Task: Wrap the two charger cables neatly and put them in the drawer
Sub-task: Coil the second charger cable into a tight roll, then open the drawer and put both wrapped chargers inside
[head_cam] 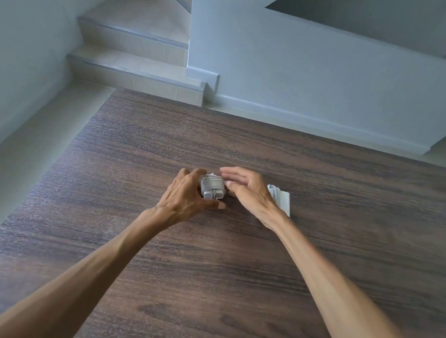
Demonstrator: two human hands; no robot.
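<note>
Here, both bare hands meet over one small bundle.
Table: a wide dark brown wooden table (230,282) with long streaky grain, flat and smooth.
First charger: a small white square charger block with its grey cable wound round it in tight neat rings (213,186). It sits near the middle of the table, between the two hands.
Left hand: the left hand (185,195) curls round the wound charger, fingers at the far side and thumb at the near side, holding it.
Right hand: the right hand (244,191) is half open, fingers stretched over the bundle's right side (whether they press on it, I cannot tell).
Second charger: a flat white charger block with looped white cable (281,200) lies on the table just behind the right hand, partly hidden.
Behind: pale tiled steps (132,73) and a white wall.
</note>
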